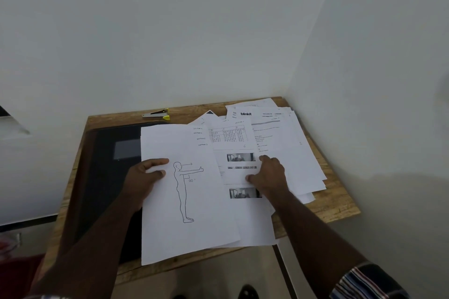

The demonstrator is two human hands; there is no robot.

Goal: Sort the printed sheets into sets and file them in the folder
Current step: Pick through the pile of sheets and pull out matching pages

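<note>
Two pale walls meet in a corner behind a small wooden table [340, 204], its top showing a light, streaky grain. On the left half of the table lies a dark folder [109, 167], flat and matte, with a grey rectangular label on its cover. At the far edge, well apart from the papers, sits a stapler [157, 113] with a metal body and yellow tips. Below the table a pale floor shows, with the toe of a dark shoe [247, 292] at the bottom edge.

White printed sheets [291, 153] are spread loosely over the right half of the table, overlapping at different angles; one at the back carries a bold "blinkit" heading, others bear tables, handwritten section labels and small grey photos.

The left hand [143, 177] grips the left edge of a figure sheet [194, 201], fingers curled over the top and thumb across the face. That page shows an outline of a standing person with one arm stretched forward and a "90°" mark; it overlaps the folder's right side and the spread beside it. The right hand [269, 175] rests on a photo sheet [240, 165] in the spread, fingers bent and pressing down, thumb at its lower edge. A striped sleeve [364, 281] covers the right upper arm.
</note>
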